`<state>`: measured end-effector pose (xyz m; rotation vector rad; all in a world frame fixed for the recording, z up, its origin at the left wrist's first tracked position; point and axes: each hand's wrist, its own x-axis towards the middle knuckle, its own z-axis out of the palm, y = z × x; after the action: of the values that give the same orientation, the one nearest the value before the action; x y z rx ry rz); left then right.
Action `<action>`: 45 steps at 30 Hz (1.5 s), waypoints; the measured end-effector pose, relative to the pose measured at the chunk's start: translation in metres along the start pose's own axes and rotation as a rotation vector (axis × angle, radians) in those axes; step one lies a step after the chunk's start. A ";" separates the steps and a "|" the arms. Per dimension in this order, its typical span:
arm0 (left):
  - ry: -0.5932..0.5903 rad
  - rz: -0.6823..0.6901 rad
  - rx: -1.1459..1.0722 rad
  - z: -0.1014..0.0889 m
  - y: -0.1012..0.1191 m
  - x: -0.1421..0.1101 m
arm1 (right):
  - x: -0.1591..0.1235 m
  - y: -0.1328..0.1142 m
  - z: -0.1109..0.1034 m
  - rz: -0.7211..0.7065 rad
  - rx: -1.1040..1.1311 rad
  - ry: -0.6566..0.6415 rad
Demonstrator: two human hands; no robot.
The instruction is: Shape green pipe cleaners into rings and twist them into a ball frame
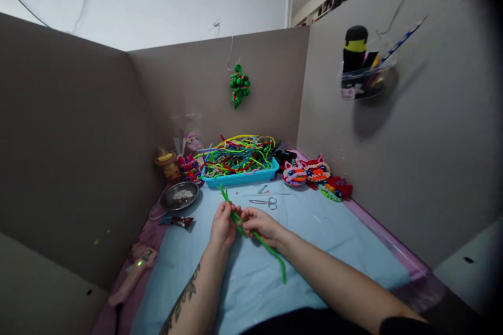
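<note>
left hand (223,226): i pinch green chenille stems (236,216)
right hand (260,224): also pinching them, apparently twisting
next twist: probably wants steady left pinch

The tray (240,179) is bright blue, the pipe cleaners (272,249) in front of it green, the ornament (239,84) above it green with red.

To the right, beyond the right forearm (341,274), we find room for a hand to pass low over the light-blue cloth (349,235). In the middle, the bright green fuzzy stems (283,272) between left hand (223,223) and right hand (262,224) obstruct us. Farther, small silver metal scissors (272,203) lie flat; the heaped turquoise plastic tray (243,179) blocks the far side. At left, the round silver metal bowl (179,195) and the tall grey panel (78,157) limit our passage.
</note>
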<state>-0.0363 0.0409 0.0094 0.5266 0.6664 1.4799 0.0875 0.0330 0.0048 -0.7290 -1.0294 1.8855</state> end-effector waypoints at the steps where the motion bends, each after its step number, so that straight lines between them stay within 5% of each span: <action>1: 0.024 0.021 -0.022 -0.001 0.003 0.002 | -0.001 -0.001 -0.001 0.010 -0.009 -0.023; 8: 0.280 0.160 -0.167 -0.020 0.033 0.019 | -0.012 -0.013 -0.023 0.120 -0.060 -0.202; 17: 0.337 0.169 -0.191 -0.028 0.036 0.026 | -0.006 -0.033 -0.045 -0.142 0.279 0.050; 25: 0.199 0.160 0.122 -0.024 0.026 0.019 | 0.005 -0.027 -0.049 -0.332 0.109 0.328; 33: -0.103 0.043 0.605 -0.007 0.004 0.001 | 0.002 -0.024 -0.039 -0.394 -0.104 0.330; 45: -0.171 0.042 0.750 0.001 -0.005 -0.009 | -0.006 -0.019 -0.024 -0.516 -0.383 0.359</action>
<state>-0.0319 0.0322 0.0075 1.2302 1.0764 1.1715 0.1170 0.0426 0.0099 -0.8792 -1.2138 1.0842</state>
